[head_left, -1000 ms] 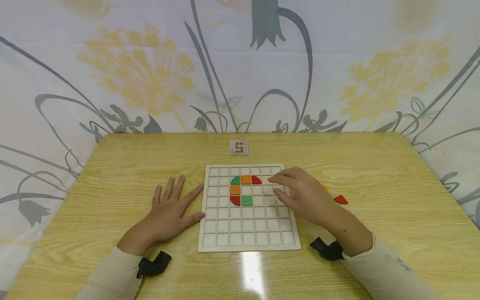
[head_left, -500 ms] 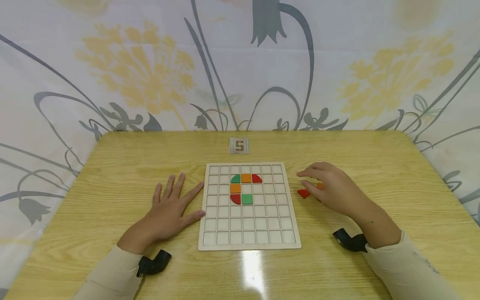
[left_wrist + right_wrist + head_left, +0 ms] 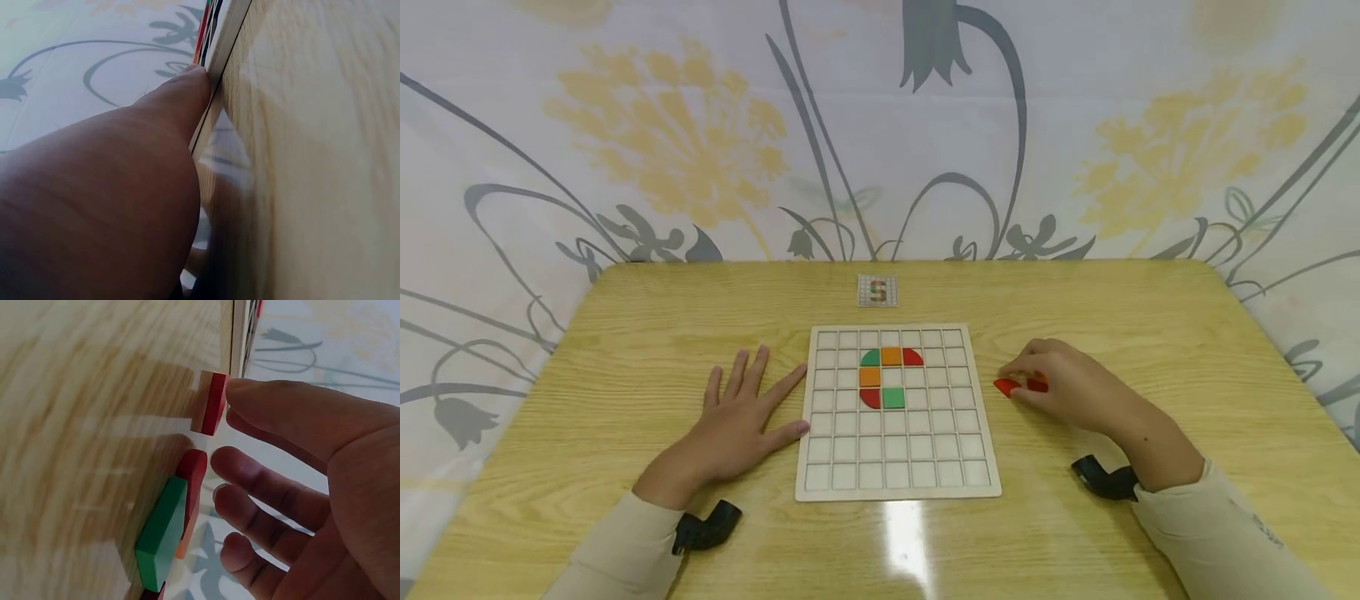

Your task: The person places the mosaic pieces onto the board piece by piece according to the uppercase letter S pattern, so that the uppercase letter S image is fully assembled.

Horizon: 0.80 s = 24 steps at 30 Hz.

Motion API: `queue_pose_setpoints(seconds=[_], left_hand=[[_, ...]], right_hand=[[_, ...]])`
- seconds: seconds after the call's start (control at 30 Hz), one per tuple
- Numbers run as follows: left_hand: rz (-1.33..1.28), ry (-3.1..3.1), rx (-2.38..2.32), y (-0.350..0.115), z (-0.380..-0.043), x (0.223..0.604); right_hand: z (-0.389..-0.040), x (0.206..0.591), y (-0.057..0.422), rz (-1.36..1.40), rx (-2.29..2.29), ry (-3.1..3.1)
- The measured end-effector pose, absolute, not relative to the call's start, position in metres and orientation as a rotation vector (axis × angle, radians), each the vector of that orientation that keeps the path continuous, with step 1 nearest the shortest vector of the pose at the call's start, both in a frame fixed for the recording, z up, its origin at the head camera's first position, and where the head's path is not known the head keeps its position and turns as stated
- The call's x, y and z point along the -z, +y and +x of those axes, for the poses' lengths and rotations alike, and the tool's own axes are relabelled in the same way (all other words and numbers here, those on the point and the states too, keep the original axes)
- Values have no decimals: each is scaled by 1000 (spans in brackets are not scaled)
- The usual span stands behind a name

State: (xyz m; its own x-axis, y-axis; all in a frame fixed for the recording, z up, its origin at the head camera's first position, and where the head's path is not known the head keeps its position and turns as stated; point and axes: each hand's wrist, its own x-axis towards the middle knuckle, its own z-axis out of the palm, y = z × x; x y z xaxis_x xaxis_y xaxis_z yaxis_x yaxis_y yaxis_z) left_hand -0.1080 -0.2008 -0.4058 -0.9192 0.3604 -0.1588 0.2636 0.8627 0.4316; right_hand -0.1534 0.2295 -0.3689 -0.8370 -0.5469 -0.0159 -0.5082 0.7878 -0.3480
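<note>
A wood-grain table (image 3: 1150,333) and floral backdrop (image 3: 880,125) suggest an indoor workspace

- A pale wooden-grain table with a yellowish, glossy top (image 3: 1187,350) fills the lower part of the head view, its far corners rounded.
- Behind it and along both sides stands a whitish floral-print backdrop (image 3: 865,125); whether cloth or paper is hard to tell.
- Its print carries large yellow flower heads (image 3: 673,125), curling grey stems (image 3: 1018,108) and a grey, drooping bell-shaped bloom (image 3: 931,42).
- A bright white reflection (image 3: 906,537) gleams on the tabletop's near part.
- Light looks dimmer in the right wrist view.
</note>
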Motion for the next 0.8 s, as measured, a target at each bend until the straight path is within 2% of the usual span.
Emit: queue_pose_setpoints(seconds=[0.8], left_hand=[[470,2786,-617,-199,-106,402]], right_hand=[[-152,374,227,-875,545,2850]])
